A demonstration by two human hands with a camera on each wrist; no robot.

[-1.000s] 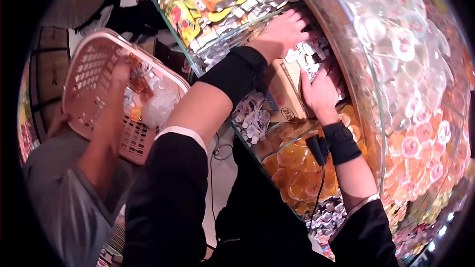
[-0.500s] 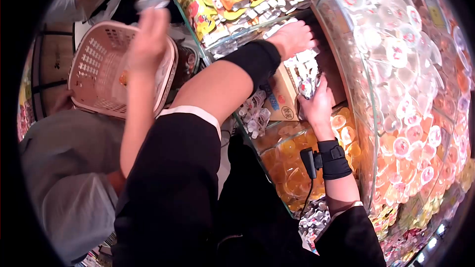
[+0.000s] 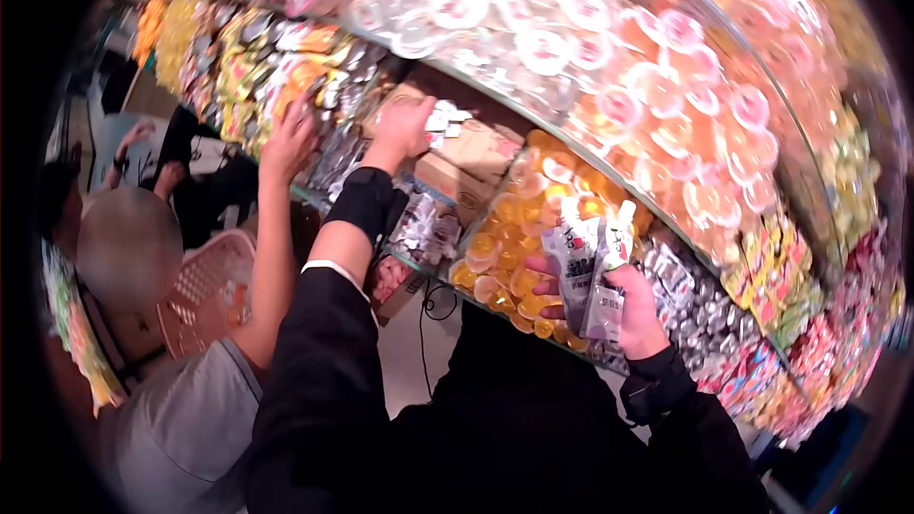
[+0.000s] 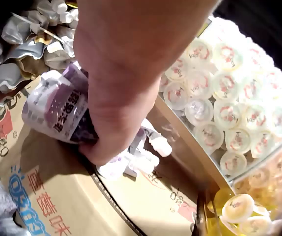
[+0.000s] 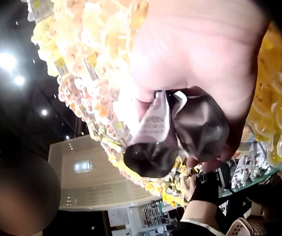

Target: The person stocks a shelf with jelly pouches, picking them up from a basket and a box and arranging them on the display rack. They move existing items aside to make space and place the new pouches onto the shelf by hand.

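My left hand [image 3: 406, 126] is over the cardboard boxes [image 3: 476, 145] in the glass bin. In the left wrist view that hand [image 4: 119, 108] grips a purple-and-white pouch [image 4: 62, 109] and other pouches whose white caps [image 4: 143, 160] stick out beside the fingers. My right hand [image 3: 636, 309] holds two spouted pouches [image 3: 590, 276] upright over the bin of orange jelly cups [image 3: 514, 238]. The right wrist view shows the same hand [image 5: 195, 64] curled round the dark ends of the pouches [image 5: 151, 158].
White and pink jelly cups [image 3: 543, 38] are heaped behind the glass edge. At left, a person in a grey shirt [image 3: 195, 409] reaches into the yellow packets [image 3: 257, 76], beside a pink basket [image 3: 195, 295]. Silver pouches [image 3: 424, 228] lie near the boxes.
The view has turned toward the right. My right hand has left the box area and moved over the orange cups with pouches in it. The other person's arm has moved to the yellow packets.
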